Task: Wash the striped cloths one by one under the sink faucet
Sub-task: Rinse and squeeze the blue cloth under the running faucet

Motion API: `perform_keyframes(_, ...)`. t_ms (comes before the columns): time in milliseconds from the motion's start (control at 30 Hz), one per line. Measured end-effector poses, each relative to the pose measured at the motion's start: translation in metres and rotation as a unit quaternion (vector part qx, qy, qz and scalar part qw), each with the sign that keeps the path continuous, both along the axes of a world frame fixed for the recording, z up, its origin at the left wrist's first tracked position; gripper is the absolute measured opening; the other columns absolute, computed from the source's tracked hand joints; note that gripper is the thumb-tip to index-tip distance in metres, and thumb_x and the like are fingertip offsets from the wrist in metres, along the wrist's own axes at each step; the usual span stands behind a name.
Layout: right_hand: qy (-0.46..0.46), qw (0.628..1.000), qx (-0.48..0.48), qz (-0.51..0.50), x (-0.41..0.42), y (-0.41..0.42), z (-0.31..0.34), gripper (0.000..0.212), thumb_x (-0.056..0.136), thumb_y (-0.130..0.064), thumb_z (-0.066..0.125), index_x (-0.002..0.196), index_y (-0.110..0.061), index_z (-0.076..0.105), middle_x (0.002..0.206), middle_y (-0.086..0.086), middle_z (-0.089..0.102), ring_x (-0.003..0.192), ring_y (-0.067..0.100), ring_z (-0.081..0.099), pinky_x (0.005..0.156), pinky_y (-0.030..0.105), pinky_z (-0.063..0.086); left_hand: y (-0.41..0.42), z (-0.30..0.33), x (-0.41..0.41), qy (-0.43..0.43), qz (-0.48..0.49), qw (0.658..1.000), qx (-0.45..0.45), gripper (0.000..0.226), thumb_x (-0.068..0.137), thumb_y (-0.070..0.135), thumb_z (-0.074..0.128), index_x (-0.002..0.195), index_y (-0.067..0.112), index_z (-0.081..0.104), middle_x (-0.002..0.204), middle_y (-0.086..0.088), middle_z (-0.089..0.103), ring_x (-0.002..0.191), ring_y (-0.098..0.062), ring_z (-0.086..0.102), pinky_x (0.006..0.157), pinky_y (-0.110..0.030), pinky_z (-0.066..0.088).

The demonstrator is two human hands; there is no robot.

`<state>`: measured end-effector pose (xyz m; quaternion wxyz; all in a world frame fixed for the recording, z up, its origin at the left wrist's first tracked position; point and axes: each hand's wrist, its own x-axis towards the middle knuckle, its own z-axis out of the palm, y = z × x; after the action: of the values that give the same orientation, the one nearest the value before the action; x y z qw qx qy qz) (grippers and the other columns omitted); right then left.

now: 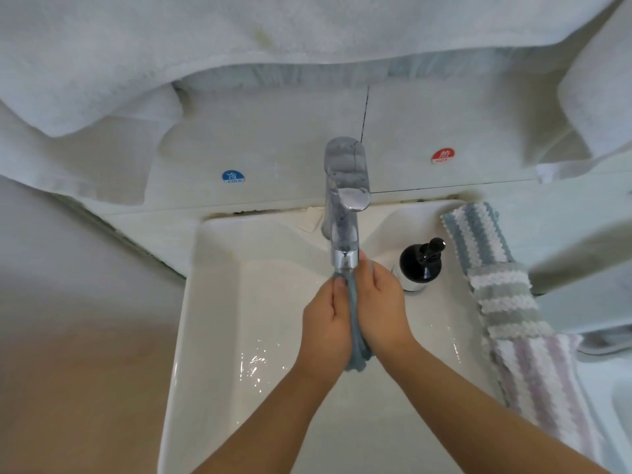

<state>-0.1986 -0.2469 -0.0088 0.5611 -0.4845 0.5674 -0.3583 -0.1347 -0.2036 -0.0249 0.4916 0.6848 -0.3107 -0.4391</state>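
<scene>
Pale tiled wall (pixel 273 138) behind, with a dark grout line (pixel 364 114) running down it. Round blue sticker (pixel 233 176) marked COLD on the left of the wall, round red sticker (pixel 443 156) marked HOT on the right. White towels (pixel 205 35) hanging across the top, draping low at both sides. Tan floor (pixel 85 388) at lower left. Soft, even light throughout. Black pump bottle (pixel 422 265) standing at the right.
</scene>
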Motion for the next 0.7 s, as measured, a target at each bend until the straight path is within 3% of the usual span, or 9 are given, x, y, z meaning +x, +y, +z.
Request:
perform_keyframes(167, -0.013, 0.999, 0.012, 0.044, 0.001, 0.027, 0.0, 0.038, 0.101, -0.03, 0.045, 0.072, -0.009, 0.06, 0.059, 0.001, 0.058, 0.052, 0.005, 0.058, 0.05, 0.018, 0.047, -0.014, 0.001, 0.016, 0.023, 0.099, 0.995, 0.021, 0.038, 0.104, 0.031, 0.038, 0.074, 0.012, 0.05, 0.066, -0.001, 0.053, 0.064, -0.012, 0.053, 0.064, -0.026, 0.047)
perform_keyframes(233, -0.022, 0.999, 0.008, 0.039, 0.002, 0.03, 0.002, 0.037, 0.101, -0.03, 0.045, 0.073, -0.011, 0.06, 0.059, 0.0, 0.059, 0.054, 0.007, 0.061, 0.051, 0.02, 0.05, -0.012, -0.001, 0.016, 0.009, 0.078, 0.997, 0.009, 0.037, 0.104, 0.029, 0.039, 0.075, 0.011, 0.052, 0.066, -0.001, 0.055, 0.064, -0.012, 0.054, 0.063, -0.026, 0.047)
perform_keyframes(367, 0.014, 1.0, -0.007, 0.012, -0.001, 0.004, -0.001, 0.04, 0.101, -0.03, 0.044, 0.064, -0.013, 0.048, 0.057, -0.003, 0.049, 0.053, 0.006, 0.047, 0.05, 0.016, 0.041, 0.004, -0.003, 0.001, -0.009, -0.001, 1.0, 0.016, 0.037, 0.104, 0.028, 0.038, 0.085, 0.006, 0.06, 0.077, -0.007, 0.064, 0.074, -0.018, 0.063, 0.073, -0.033, 0.053)
perform_keyframes(533, -0.003, 0.998, 0.038, 0.056, 0.002, 0.023, -0.003, 0.038, 0.1, -0.032, 0.045, 0.074, -0.009, 0.059, 0.064, 0.002, 0.06, 0.052, 0.002, 0.058, 0.051, 0.014, 0.046, -0.011, 0.001, 0.015, 0.027, 0.111, 0.993, 0.012, 0.039, 0.105, 0.029, 0.037, 0.07, 0.014, 0.046, 0.062, 0.002, 0.05, 0.062, -0.012, 0.05, 0.063, -0.028, 0.045)
perform_keyframes(700, 0.011, 1.0, 0.001, 0.017, 0.003, 0.003, -0.002, 0.038, 0.1, -0.027, 0.047, 0.064, -0.015, 0.049, 0.057, -0.004, 0.051, 0.052, 0.003, 0.049, 0.05, 0.014, 0.042, 0.001, -0.005, 0.004, 0.011, 0.029, 0.999, 0.013, 0.037, 0.104, 0.027, 0.04, 0.076, 0.009, 0.055, 0.07, -0.002, 0.059, 0.07, -0.014, 0.058, 0.072, -0.035, 0.052)
